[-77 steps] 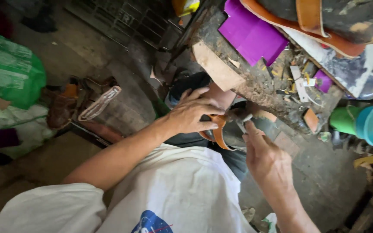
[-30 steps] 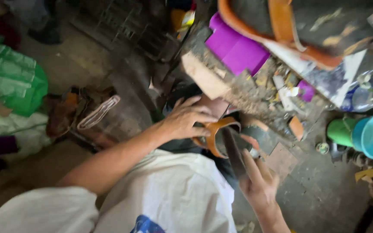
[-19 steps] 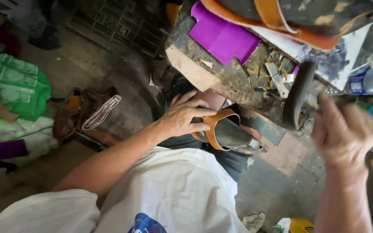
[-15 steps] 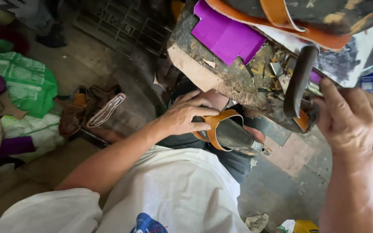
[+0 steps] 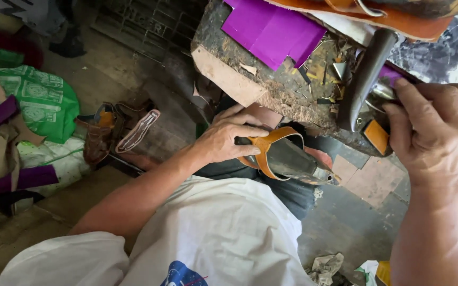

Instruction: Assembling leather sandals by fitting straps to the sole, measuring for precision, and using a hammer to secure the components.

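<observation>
My left hand [image 5: 228, 139] grips an orange leather strap [image 5: 263, 150] stretched over a dark metal shoe last [image 5: 291, 160] that rests on my lap. My right hand [image 5: 433, 130] is raised at the right and is closed around a dark curved metal tool [image 5: 364, 79], held over the worn wooden work block [image 5: 271, 90]. The tool's lower end hangs just above the block's edge, apart from the last.
Purple sheet pieces [image 5: 271, 29] and scraps lie on the block. An orange-edged sole [image 5: 393, 21] sits at the top. Brown sandals [image 5: 115, 132] lie on the floor at the left beside a green bag [image 5: 41, 103]. Crumpled paper [image 5: 324, 265] is by my knee.
My right hand left the strap on the last, swung up to the right and now holds the curved metal tool over the block. My left hand stayed on the strap.
</observation>
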